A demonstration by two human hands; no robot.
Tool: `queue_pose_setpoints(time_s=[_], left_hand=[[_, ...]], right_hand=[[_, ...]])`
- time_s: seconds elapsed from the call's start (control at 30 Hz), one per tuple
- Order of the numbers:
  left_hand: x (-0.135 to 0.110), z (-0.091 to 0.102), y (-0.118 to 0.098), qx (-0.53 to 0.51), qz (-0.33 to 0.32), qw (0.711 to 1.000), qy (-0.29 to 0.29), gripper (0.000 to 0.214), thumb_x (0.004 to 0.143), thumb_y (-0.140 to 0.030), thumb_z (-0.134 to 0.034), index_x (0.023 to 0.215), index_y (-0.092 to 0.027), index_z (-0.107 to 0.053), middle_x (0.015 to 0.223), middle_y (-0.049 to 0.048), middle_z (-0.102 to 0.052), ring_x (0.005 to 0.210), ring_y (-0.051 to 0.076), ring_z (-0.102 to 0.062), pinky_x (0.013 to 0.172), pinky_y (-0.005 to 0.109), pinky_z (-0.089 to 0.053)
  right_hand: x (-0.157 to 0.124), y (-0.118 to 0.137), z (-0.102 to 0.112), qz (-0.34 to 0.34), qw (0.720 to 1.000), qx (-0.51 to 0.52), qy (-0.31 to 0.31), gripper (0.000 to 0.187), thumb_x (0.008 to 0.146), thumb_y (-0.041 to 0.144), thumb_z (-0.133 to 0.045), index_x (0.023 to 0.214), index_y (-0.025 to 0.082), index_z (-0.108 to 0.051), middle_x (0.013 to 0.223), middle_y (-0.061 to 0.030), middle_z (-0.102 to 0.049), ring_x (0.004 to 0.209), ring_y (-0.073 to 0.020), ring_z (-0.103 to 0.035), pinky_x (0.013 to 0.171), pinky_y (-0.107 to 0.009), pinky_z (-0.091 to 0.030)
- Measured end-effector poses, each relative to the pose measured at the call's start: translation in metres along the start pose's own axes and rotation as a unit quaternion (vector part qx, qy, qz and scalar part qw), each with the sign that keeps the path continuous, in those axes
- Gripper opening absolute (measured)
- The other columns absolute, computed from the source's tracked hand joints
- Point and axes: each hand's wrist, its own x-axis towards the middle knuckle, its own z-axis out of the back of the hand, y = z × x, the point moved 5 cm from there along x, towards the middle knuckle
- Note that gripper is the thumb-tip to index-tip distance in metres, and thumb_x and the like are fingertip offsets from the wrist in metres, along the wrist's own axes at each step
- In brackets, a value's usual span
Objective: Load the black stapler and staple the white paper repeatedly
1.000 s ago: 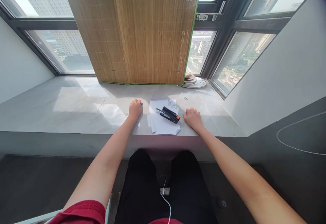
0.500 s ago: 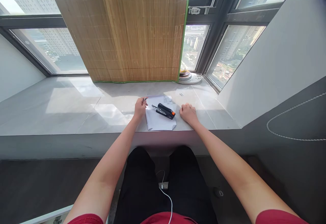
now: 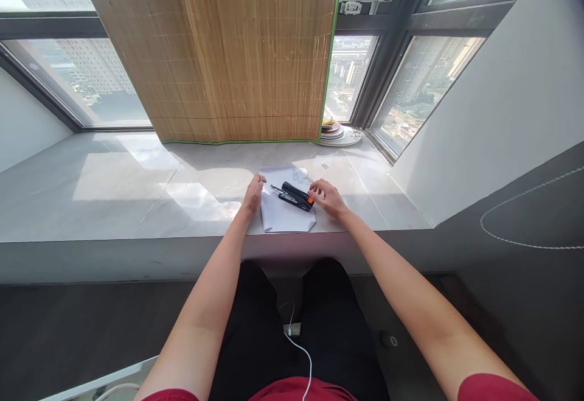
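Note:
A black stapler [image 3: 294,196] with an orange end lies opened out on a sheaf of white paper [image 3: 287,221], its silver metal part pointing left. My right hand [image 3: 331,199] is at the stapler's orange end, thumb and fingertips closed about it. At the paper's left edge my left hand [image 3: 253,194] is closed, a small silvery thing at its fingertips, too small to name. Faint printing shows on the paper's upper right part.
Two small dark strips [image 3: 325,165] lie on the pale stone ledge [image 3: 205,173] beyond my right hand. Stacked plates [image 3: 340,136] stand in the window corner, beside a hanging bamboo blind [image 3: 246,54]. A beaded cord [image 3: 502,240] hangs at the right.
My right hand has gone from resting closed on the ledge to the stapler's orange end. My left hand has turned slightly, still at the paper's left edge.

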Motion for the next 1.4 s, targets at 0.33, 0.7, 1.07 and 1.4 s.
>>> queue_pose_setpoints(time_s=[0.33,0.7,1.07,1.4], left_hand=[[-0.007,-0.004,-0.004,0.019,-0.109,0.994,0.017,0.033,0.112,-0.035,-0.044,0.127,-0.022,-0.070,0.107,0.0086,-0.073,0.095,0.021,-0.068,0.091,0.037,-0.054],[-0.017,-0.013,-0.023,0.091,-0.192,0.973,0.088,0.017,0.104,-0.016,-0.060,0.112,-0.024,-0.073,0.111,0.0072,-0.072,0.102,0.022,-0.064,0.090,0.037,-0.056],[-0.017,-0.022,-0.016,0.128,-0.202,0.961,0.138,0.011,0.100,-0.020,-0.072,0.109,-0.024,-0.078,0.105,0.0066,-0.069,0.096,0.022,-0.062,0.089,0.040,-0.056],[-0.018,-0.022,-0.015,0.103,-0.193,0.965,0.147,0.013,0.102,-0.032,-0.072,0.108,-0.025,-0.081,0.104,0.0060,-0.070,0.082,0.017,-0.061,0.079,0.036,-0.056]], right_hand=[[-0.002,0.015,-0.028,0.075,0.995,0.044,-0.044,0.030,0.092,0.033,-0.075,0.121,0.026,-0.076,0.109,-0.0085,-0.080,0.103,-0.0303,-0.070,0.095,-0.049,-0.060],[-0.004,0.020,-0.018,0.095,0.993,0.042,-0.057,0.030,0.090,0.021,-0.074,0.118,0.027,-0.079,0.106,-0.0064,-0.081,0.100,-0.0297,-0.067,0.093,-0.048,-0.060],[-0.003,0.015,-0.015,0.065,0.994,0.045,-0.075,0.033,0.086,0.018,-0.074,0.117,0.025,-0.081,0.106,-0.0066,-0.082,0.102,-0.0295,-0.068,0.094,-0.048,-0.059],[-0.001,0.012,-0.014,0.045,0.995,0.059,-0.066,0.032,0.086,0.021,-0.075,0.118,0.027,-0.082,0.107,-0.0064,-0.082,0.101,-0.0290,-0.067,0.096,-0.049,-0.059]])
